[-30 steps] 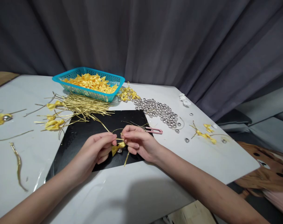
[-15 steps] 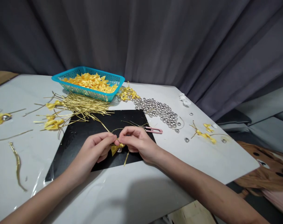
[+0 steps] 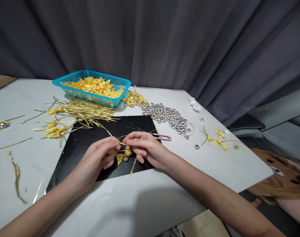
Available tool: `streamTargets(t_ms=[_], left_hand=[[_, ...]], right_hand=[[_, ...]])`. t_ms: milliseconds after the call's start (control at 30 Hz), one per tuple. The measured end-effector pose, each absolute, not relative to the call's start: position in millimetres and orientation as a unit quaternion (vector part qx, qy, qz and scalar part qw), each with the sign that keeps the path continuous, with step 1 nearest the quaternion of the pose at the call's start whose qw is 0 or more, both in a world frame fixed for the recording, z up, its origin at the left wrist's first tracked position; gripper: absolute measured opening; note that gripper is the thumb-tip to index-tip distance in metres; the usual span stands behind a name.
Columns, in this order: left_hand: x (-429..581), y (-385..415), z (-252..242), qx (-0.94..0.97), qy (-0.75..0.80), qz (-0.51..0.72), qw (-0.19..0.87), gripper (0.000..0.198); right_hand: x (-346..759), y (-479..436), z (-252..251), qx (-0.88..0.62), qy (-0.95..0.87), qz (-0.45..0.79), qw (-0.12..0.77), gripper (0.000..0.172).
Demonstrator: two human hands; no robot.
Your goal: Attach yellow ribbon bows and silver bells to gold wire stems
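Observation:
Over a black mat (image 3: 85,144) my left hand (image 3: 100,158) and my right hand (image 3: 145,148) meet, both pinching a thin gold cord (image 3: 122,143). A small yellow ribbon bow (image 3: 122,157) with a silver bell (image 3: 125,159) hangs from the cord just below my fingertips. One loose end of the cord (image 3: 133,166) trails down onto the mat. Fingers of both hands are closed in a pinch.
A teal basket (image 3: 66,82) of yellow bows stands at the back. In front lie a bundle of gold cords (image 3: 90,112), a pile of silver bells (image 3: 167,116), pink snips (image 3: 163,137), and finished bows (image 3: 216,141) right and left (image 3: 53,131). The table edge is near.
Both hands have risen slightly and pulled the cord tighter between the fingertips; the bow with the bell stays hanging beneath them.

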State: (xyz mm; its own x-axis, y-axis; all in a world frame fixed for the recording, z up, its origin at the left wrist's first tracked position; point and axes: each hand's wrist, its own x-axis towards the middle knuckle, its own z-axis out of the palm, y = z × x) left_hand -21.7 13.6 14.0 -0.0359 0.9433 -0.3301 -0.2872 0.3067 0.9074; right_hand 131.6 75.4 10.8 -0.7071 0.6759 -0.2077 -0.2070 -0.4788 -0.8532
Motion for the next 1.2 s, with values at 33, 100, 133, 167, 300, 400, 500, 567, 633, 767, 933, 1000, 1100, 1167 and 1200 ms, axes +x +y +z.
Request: streamTargets(t_ms=[33,100,133,167,300,400,500,567,633,767,933,1000,1100,1167,1200], left_hand=[[-21,14,14,0.31,0.518,0.502,0.62,0.025],[-21,13,14,0.302,0.515,0.507,0.622,0.026],[-21,13,14,0.301,0.514,0.507,0.623,0.026],[-21,13,14,0.303,0.515,0.505,0.622,0.026],[-22,12,14,0.322,0.531,0.499,0.604,0.025],[-23,12,13,0.339,0.538,0.5,0.588,0.027],[-23,12,13,0.349,0.54,0.495,0.584,0.027],[-23,12,13,0.355,0.541,0.489,0.585,0.028],[-23,12,13,0.363,0.54,0.485,0.585,0.029],[-23,12,13,0.373,0.543,0.474,0.584,0.03],[-25,11,10,0.397,0.559,0.456,0.567,0.029],[-25,11,10,0.421,0.58,0.452,0.531,0.025],[-27,13,13,0.47,0.601,0.466,0.448,0.029],[-31,15,14,0.547,0.61,0.45,0.355,0.033],[-33,16,14,0.596,0.617,0.418,0.299,0.032]], right_hand=[[132,76,11,-0.272,-0.428,0.818,0.27,0.019],[133,78,11,-0.275,-0.427,0.819,0.269,0.017],[133,78,11,-0.277,-0.429,0.818,0.266,0.017],[133,78,11,-0.278,-0.433,0.816,0.261,0.016],[132,78,10,-0.282,-0.447,0.815,0.237,0.017],[132,78,9,-0.287,-0.453,0.81,0.237,0.018],[132,79,9,-0.294,-0.457,0.803,0.243,0.019],[133,80,10,-0.297,-0.466,0.797,0.243,0.023],[134,81,10,-0.296,-0.486,0.786,0.242,0.028],[135,82,12,-0.297,-0.558,0.74,0.228,0.034],[135,81,13,-0.3,-0.631,0.686,0.202,0.033],[137,83,16,-0.29,-0.663,0.658,0.211,0.03],[146,89,30,-0.301,-0.717,0.571,0.263,0.023],[156,94,42,-0.31,-0.74,0.522,0.29,0.019],[161,96,47,-0.311,-0.747,0.509,0.294,0.019]])
